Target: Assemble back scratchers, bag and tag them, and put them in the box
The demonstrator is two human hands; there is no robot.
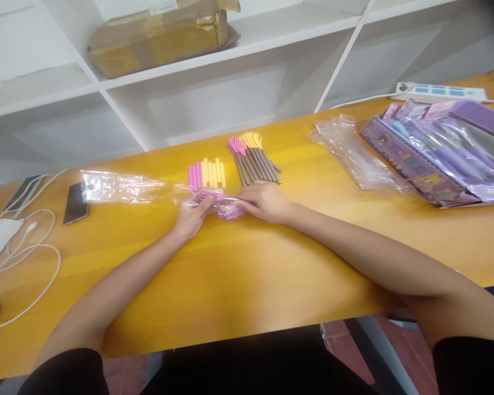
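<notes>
My left hand (190,216) is closed on a clear plastic bag (181,190), thumb pressed down, with a pink piece (208,195) in the plastic at its fingertips. From there a thin metal rod runs to my right hand (267,201), whose fingers pinch its end; together they look like a pink back scratcher. Small purple cards (231,212) lie under the hands. Just beyond are pink tubes (195,176) and yellow tubes (213,173) in a row. Behind my right hand lie back scratchers (257,159) with pink and yellow claws and metal rods.
Flat clear bags (121,187) lie left, near a dark phone (76,204) and white cables (45,247). More clear plastic (348,151) rests by a purple box (420,159) of packaged items. Behind stand a power strip (440,92) and white shelves holding a taped carton (160,41).
</notes>
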